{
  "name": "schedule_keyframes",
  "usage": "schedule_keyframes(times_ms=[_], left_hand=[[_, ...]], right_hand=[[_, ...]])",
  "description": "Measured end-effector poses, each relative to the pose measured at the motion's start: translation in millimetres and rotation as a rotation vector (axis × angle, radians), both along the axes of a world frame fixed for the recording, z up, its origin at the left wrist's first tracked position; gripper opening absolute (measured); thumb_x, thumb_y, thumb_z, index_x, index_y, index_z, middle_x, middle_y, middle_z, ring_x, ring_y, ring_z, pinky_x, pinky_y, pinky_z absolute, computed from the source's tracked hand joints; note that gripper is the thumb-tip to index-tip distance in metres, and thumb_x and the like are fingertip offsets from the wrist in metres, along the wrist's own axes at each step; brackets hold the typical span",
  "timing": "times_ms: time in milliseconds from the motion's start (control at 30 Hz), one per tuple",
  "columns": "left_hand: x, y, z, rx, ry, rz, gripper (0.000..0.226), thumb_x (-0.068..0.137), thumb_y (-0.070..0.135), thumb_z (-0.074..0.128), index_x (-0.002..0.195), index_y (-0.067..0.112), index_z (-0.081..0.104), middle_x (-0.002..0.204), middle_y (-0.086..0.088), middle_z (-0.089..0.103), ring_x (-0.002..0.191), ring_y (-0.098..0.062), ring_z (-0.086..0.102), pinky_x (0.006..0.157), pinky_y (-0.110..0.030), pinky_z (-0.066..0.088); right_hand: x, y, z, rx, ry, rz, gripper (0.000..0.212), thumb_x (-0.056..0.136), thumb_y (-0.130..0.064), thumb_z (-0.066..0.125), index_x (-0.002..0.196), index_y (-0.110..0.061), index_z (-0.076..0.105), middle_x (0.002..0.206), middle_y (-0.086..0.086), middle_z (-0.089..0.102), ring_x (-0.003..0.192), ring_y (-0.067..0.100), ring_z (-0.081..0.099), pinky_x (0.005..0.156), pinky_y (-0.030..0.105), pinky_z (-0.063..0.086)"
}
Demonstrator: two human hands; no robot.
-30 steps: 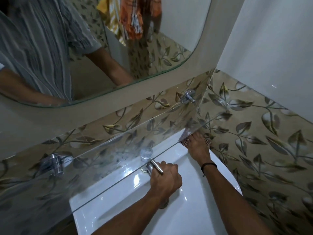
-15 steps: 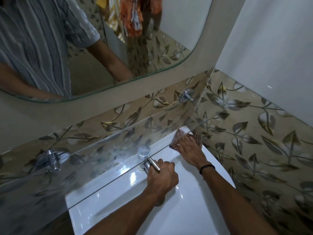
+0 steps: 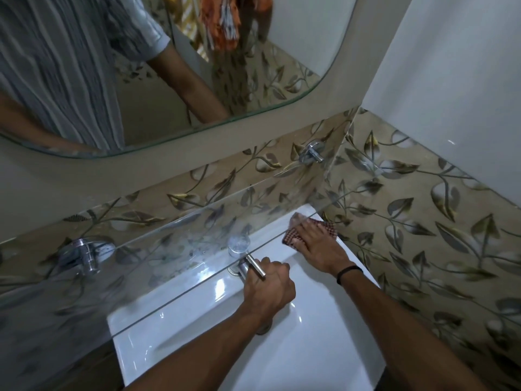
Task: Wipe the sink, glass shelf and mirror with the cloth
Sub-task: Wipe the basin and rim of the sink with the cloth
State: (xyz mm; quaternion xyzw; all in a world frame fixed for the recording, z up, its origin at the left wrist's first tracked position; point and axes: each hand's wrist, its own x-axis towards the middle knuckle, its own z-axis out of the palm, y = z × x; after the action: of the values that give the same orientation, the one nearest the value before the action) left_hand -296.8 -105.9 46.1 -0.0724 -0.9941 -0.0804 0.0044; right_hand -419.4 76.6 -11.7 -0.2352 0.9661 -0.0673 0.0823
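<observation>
Right, nearest me, my left hand (image 3: 267,289) curls round the chrome lever tap (image 3: 249,268) on the white ceramic sink (image 3: 282,351). Beyond it, my right hand (image 3: 318,246) presses flat on the red-checked cloth (image 3: 327,227) at the sink's back right corner, under the clear glass shelf (image 3: 169,249); the unwiped ledge runs leftward. The rounded wall mirror (image 3: 253,80) is farthest.

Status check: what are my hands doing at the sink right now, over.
Left hand grips the faucet. Right hand flat, pressing the cloth on the sink, back right corner. Glass shelf overhangs that corner.
</observation>
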Motion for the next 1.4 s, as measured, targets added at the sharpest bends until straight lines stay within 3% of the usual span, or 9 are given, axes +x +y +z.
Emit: schedule_keyframes(times_ms=[200,433,667,800,867,1000,1100,1267,1400], left_hand=[[1,0,1,0.017,0.000,-0.005,0.033,0.050,0.026,0.076,0.048,0.023,0.043,0.045,0.003,0.045,0.046,-0.019,0.045,0.055,-0.027,0.023],[2,0,12,-0.025,0.040,0.002,0.029,0.043,0.028,0.081,0.047,0.021,0.053,0.046,0.001,0.049,0.044,-0.020,0.047,0.054,-0.026,0.020],[2,1,11,-0.001,0.033,0.023,0.034,0.040,0.029,0.084,0.043,0.020,0.051,0.044,0.002,0.047,0.042,-0.019,0.044,0.053,-0.024,0.018],[3,1,6,0.006,0.097,0.028,0.032,0.038,0.029,0.084,0.044,0.021,0.054,0.044,0.001,0.048,0.042,-0.019,0.045,0.050,-0.024,0.021],[2,-1,5,0.014,0.122,0.012,0.030,0.040,0.030,0.083,0.046,0.021,0.055,0.046,0.001,0.049,0.043,-0.019,0.047,0.049,-0.022,0.026],[-1,0,-4,0.006,0.110,0.022,0.024,0.044,0.033,0.078,0.047,0.020,0.057,0.048,0.002,0.051,0.046,-0.018,0.049,0.049,-0.023,0.031],[1,-2,2,0.016,0.006,0.019,0.019,0.069,0.039,0.065,0.068,0.020,0.069,0.068,0.001,0.065,0.072,-0.020,0.062,0.064,-0.027,0.039],[4,-20,14,0.225,-0.192,-0.180,0.044,0.095,0.063,0.048,0.102,0.027,0.073,0.105,0.003,0.070,0.114,-0.018,0.052,0.095,-0.039,0.043],[37,-50,6,0.331,0.007,-0.381,0.043,0.099,0.060,0.049,0.115,0.026,0.068,0.120,0.007,0.063,0.125,-0.016,0.048,0.104,-0.041,0.040]], right_hand=[[-14,-45,-15,-0.018,-0.059,-0.315,0.100,0.088,-0.060,-0.029,0.159,-0.009,0.021,0.167,0.013,0.012,0.155,0.028,0.007,0.123,0.049,-0.003],[8,-14,4,-0.062,-0.043,-0.005,0.066,0.105,-0.054,0.019,0.162,-0.023,0.006,0.169,-0.007,-0.001,0.155,0.008,-0.002,0.126,0.038,0.000],[-14,-28,9,0.002,-0.058,-0.344,0.065,0.106,-0.049,0.015,0.161,-0.017,0.003,0.169,-0.002,0.000,0.155,0.016,-0.003,0.124,0.041,-0.008],[0,-33,-3,-0.034,-0.078,-0.117,0.079,0.096,-0.065,-0.004,0.161,-0.023,0.015,0.169,-0.002,0.006,0.156,0.020,0.001,0.124,0.043,0.002],[11,-25,1,-0.077,-0.074,-0.002,0.070,0.101,-0.062,0.009,0.161,-0.027,0.009,0.167,-0.010,-0.004,0.153,0.006,-0.007,0.122,0.034,-0.004],[7,-20,1,-0.040,-0.118,-0.063,0.074,0.097,-0.066,0.004,0.161,-0.029,0.006,0.168,-0.009,-0.005,0.152,0.004,-0.007,0.125,0.042,0.001],[5,-29,-2,-0.056,-0.100,-0.142,0.099,0.083,-0.075,-0.019,0.161,-0.022,0.013,0.169,-0.001,0.000,0.156,0.016,-0.001,0.125,0.045,0.001],[5,-36,17,-0.079,-0.109,-0.225,0.068,0.102,-0.050,0.017,0.161,-0.015,0.012,0.169,0.003,0.002,0.156,0.022,0.000,0.119,0.033,-0.004],[-7,-32,1,0.061,-0.189,-0.229,0.103,0.071,-0.061,-0.018,0.161,-0.016,0.005,0.168,0.004,-0.014,0.154,0.021,-0.014,0.121,0.049,-0.004]])
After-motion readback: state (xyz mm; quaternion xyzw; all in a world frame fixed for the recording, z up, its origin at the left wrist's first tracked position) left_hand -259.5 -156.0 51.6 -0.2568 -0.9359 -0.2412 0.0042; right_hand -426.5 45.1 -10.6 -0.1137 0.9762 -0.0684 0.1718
